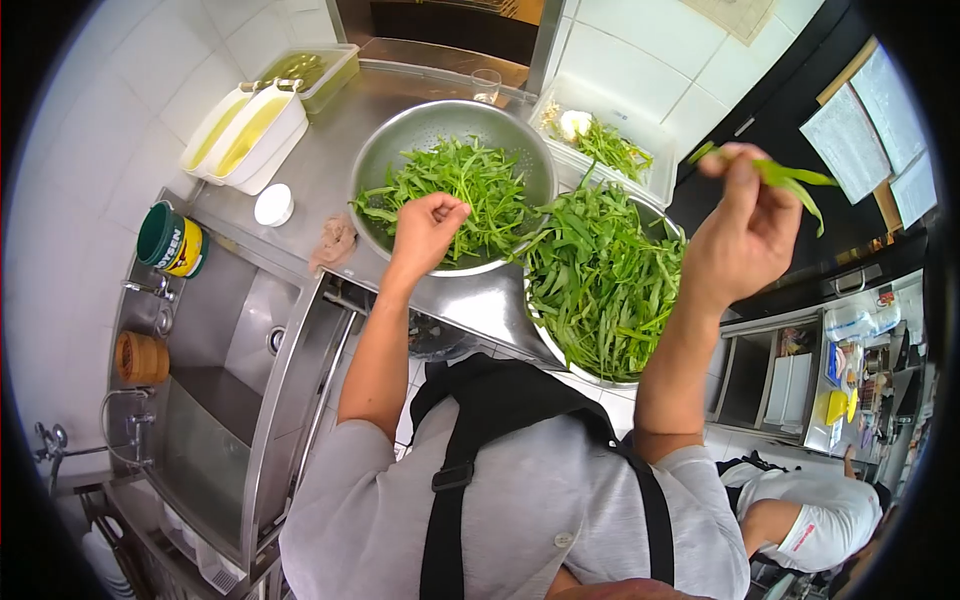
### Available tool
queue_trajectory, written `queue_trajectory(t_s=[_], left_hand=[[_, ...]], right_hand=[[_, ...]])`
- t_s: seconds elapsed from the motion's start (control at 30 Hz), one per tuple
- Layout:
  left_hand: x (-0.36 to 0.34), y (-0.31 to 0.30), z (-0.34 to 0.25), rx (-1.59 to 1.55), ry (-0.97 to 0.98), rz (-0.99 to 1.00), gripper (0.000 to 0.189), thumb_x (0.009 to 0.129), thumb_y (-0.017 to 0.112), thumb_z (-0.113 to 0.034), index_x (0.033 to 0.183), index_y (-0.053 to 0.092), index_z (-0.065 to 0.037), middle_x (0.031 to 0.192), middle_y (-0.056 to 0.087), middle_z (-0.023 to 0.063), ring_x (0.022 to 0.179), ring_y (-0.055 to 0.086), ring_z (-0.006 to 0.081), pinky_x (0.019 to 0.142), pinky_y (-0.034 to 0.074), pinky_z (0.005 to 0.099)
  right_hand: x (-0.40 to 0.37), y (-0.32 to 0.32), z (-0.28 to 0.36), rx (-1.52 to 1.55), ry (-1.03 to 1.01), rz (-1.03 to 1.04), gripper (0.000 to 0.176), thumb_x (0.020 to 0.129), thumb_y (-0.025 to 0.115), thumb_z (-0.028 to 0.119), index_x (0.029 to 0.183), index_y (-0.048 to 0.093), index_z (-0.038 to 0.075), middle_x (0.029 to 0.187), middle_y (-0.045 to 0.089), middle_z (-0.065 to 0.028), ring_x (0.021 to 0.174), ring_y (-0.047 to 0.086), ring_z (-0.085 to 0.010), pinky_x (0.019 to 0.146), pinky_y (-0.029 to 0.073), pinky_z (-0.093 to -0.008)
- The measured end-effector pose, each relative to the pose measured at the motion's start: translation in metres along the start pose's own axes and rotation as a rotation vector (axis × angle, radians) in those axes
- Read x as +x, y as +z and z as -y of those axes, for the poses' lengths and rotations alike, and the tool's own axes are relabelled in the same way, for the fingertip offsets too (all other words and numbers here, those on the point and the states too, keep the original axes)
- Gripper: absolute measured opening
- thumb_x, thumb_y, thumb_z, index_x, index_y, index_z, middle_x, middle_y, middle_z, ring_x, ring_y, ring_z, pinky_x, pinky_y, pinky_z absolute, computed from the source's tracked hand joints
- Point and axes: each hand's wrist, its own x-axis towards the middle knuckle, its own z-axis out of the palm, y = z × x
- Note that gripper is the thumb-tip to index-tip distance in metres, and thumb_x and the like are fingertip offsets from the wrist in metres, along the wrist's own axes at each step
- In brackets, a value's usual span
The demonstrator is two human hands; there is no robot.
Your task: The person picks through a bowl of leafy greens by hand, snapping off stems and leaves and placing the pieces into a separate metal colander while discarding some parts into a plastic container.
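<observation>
The person's right hand (745,235) is up in the air, above the right edge of the big bowl (585,377) full of greens. It pinches one leafy stem (795,180) between the thumb and fingers. The stem lies almost flat, and its long way runs left to right. The held end is at the fingertips and the leaves hang out past the hand to the right. The left hand (428,228) is curled into a fist just over the metal strainer (400,135), right above the greens in it. Whether it holds a leaf inside cannot be seen. The strainer and the big bowl sit side by side on the counter (330,170), very close together, with the strainer on the left. So the stem is well away from the left hand — the big bowl lies between the two hands. A plastic tub (640,130) with scraps stands behind the bowl.
</observation>
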Motion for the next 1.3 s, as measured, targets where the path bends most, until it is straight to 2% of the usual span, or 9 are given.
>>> queue_trajectory(t_s=[0.07,0.13,0.23,0.33,0.53,0.77,0.9,1.13,1.3], left_hand=[[-0.001,0.001,-0.008,0.031,-0.045,0.055,0.021,0.095,0.075,-0.017,0.093,0.075,0.003,0.074,0.066,-0.0020,0.067,0.054,0.0054,0.063,0.044,0.0237],[-0.005,0.002,0.000,0.110,-0.017,0.051,0.024,0.093,0.077,-0.021,0.086,0.075,0.002,0.068,0.068,0.0035,0.060,0.056,0.0103,0.059,0.046,0.0273],[0.004,-0.007,-0.003,0.361,-0.071,-0.041,0.033,0.086,0.083,-0.037,0.083,0.079,-0.004,0.074,0.073,0.0130,0.065,0.070,0.0240,0.064,0.053,0.0379],[0.014,-0.026,0.012,0.801,-0.196,-0.093,0.059,0.084,0.083,-0.048,0.119,0.074,-0.001,0.104,0.075,0.0235,0.095,0.073,0.0388,0.085,0.057,0.0471],[0.037,0.025,0.025,0.898,-0.287,0.007,0.121,0.077,0.086,-0.059,0.165,0.021,-0.008,0.164,0.018,0.0396,0.131,0.051,0.0574,0.107,0.050,0.0548],[0.064,0.042,0.027,1.122,-0.202,0.339,0.108,0.076,0.083,-0.010,0.166,0.023,-0.013,0.165,0.015,0.0387,0.130,0.055,0.0526,0.103,0.055,0.0485],[0.081,0.016,0.037,1.041,-0.038,0.168,0.112,0.069,0.089,-0.013,0.164,0.028,-0.014,0.161,0.023,0.0410,0.124,0.061,0.0498,0.105,0.054,0.0473],[0.062,0.016,0.044,1.088,-0.114,0.523,0.125,0.072,0.090,-0.023,0.169,0.010,-0.020,0.163,0.010,0.0443,0.136,0.050,0.0532,0.117,0.044,0.0440],[0.052,0.003,-0.027,1.141,-0.183,0.406,0.119,0.074,0.092,-0.040,0.168,0.019,-0.024,0.171,0.011,0.0273,0.157,0.017,0.0488,0.120,0.031,0.0672]], right_hand=[[0.016,-0.005,-0.048,-0.336,-0.042,0.081,0.025,0.099,0.066,-0.002,0.123,0.064,-0.004,0.103,0.074,-0.0154,0.085,0.074,-0.0194,0.079,0.060,-0.0316],[0.013,-0.041,-0.135,-0.939,0.080,0.552,0.045,0.095,0.072,0.006,0.138,0.060,-0.003,0.110,0.075,-0.0166,0.087,0.074,-0.0187,0.081,0.059,-0.0329],[-0.017,-0.051,-0.129,-0.748,0.281,0.473,0.055,0.091,0.075,0.010,0.142,0.058,0.000,0.113,0.075,-0.0178,0.086,0.073,-0.0192,0.082,0.058,-0.0360],[-0.047,-0.050,-0.084,-0.575,0.529,0.523,0.043,0.092,0.075,0.008,0.133,0.067,0.003,0.109,0.075,-0.0145,0.082,0.070,-0.0173,0.079,0.057,-0.0348],[-0.070,-0.060,-0.043,-0.449,0.597,0.571,0.025,0.093,0.074,0.006,0.118,0.075,0.002,0.103,0.072,-0.0053,0.076,0.062,-0.0098,0.074,0.052,-0.0270],[-0.081,-0.077,-0.025,-0.425,0.536,0.553,0.025,0.091,0.073,0.003,0.116,0.075,0.003,0.108,0.073,-0.0059,0.077,0.064,-0.0108,0.074,0.052,-0.0272],[-0.082,-0.103,-0.013,-0.451,0.544,0.485,0.024,0.091,0.074,0.002,0.115,0.076,0.003,0.111,0.073,-0.0059,0.082,0.064,-0.0113,0.077,0.053,-0.0262],[-0.089,-0.125,0.010,-0.489,0.586,0.474,0.023,0.091,0.073,0.000,0.114,0.075,0.001,0.111,0.073,-0.0079,0.087,0.066,-0.0134,0.082,0.053,-0.0271],[-0.106,-0.143,0.014,-0.509,0.670,0.487,0.023,0.091,0.071,-0.002,0.114,0.075,0.001,0.111,0.072,-0.0073,0.082,0.062,-0.0121,0.080,0.052,-0.0260]])
